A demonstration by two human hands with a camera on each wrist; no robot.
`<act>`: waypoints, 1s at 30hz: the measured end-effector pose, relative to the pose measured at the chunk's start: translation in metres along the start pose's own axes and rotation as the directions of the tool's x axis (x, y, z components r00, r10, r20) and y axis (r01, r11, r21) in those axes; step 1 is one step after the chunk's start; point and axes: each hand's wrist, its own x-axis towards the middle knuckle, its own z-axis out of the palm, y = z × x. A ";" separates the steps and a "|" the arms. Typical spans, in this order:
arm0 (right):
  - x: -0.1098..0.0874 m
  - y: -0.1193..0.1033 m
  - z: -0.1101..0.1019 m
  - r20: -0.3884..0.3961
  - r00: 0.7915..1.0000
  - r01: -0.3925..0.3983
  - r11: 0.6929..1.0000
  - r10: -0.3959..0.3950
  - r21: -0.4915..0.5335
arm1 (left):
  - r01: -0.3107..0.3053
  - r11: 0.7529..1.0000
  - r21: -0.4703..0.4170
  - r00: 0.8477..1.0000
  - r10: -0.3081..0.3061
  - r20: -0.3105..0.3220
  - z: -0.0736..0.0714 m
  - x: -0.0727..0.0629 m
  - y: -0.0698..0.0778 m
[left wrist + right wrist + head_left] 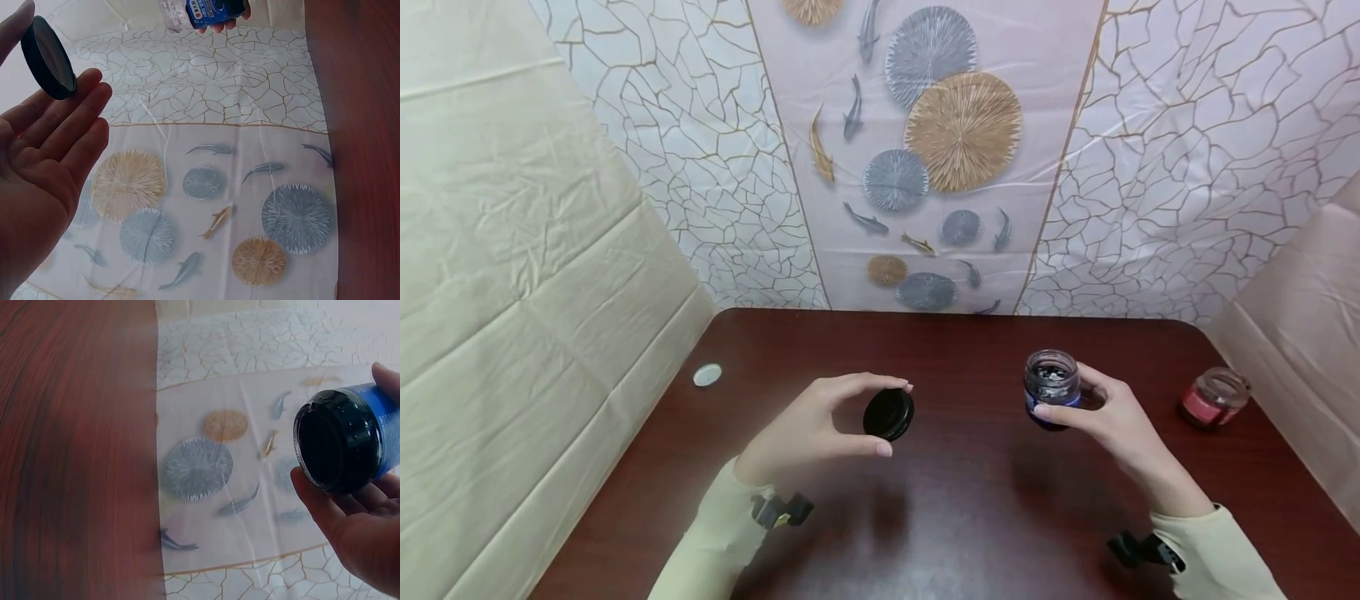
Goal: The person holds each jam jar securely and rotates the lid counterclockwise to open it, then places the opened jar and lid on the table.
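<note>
Between thumb and fingers, the left hand (808, 425) pinches a round black lid (889, 414) by its rim, held above the table. In the left wrist view the lid (47, 59) is seen nearly edge-on. The right hand (1112, 417) grips a glass jar (1052, 390) with a blue label and dark contents; its mouth is uncovered. From the right wrist view the jar's dark base (331, 440) faces the camera, fingers beneath it. Lid and jar are held apart, both off the table.
A second glass jar (1215, 397) with a red label, uncovered, stands at the table's right edge. Near the left edge lies a small white disc (707, 375). The dark reddish-brown table (955, 500) ends at a patterned cloth backdrop (925, 208). Plain cream cloth (535, 292) hangs at the sides.
</note>
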 end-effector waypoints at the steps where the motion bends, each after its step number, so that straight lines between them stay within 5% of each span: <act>1: 0.000 0.001 -0.001 -0.008 1.000 -0.002 1.000 0.002 0.002 | 0.002 1.000 0.001 1.000 -0.002 0.000 0.000 0.000 0.000; 23: -0.005 0.033 -0.030 -0.170 0.984 -0.035 0.998 0.043 0.053 | 0.029 0.999 0.014 1.000 -0.029 -0.008 0.000 -0.004 -0.004; 30: -0.007 0.039 -0.039 -0.205 0.977 -0.064 0.998 0.061 -0.007 | 0.038 0.998 0.048 0.999 -0.038 -0.017 0.000 -0.003 -0.006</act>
